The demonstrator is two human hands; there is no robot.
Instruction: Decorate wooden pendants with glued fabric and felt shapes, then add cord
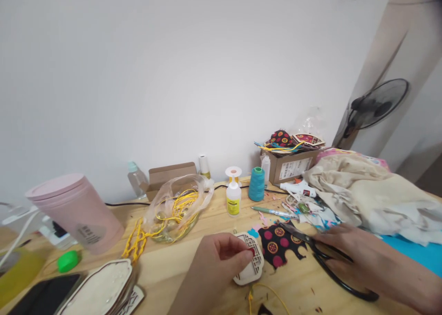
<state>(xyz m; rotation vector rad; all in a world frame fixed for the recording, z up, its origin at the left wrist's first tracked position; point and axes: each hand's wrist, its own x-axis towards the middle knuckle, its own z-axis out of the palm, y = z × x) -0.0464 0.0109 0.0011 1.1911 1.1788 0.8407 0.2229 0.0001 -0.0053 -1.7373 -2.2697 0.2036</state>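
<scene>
My left hand [216, 266] is closed, thumb and forefinger pinched on a small red piece [252, 252]. It is over a pale wooden fretwork plaque [256, 272] with a scalloped edge, and part of the plaque is hidden behind the fingers. My right hand [361, 257] is closed around the handles of black scissors [328, 266]. The blades point left across a dark patterned cloth scrap [276, 246] with round motifs and cut-out edges. Below the plaque lies a yellow cord [267, 286].
Behind the hands stand a glue bottle [234, 200] and a teal thread cone [256, 184], with a pen [274, 212] nearby. A stack of wooden plaques [98, 285], a pink canister [76, 213] and a bag of yellow cords [179, 209] sit left. Cream cloth [373, 190] is heaped right.
</scene>
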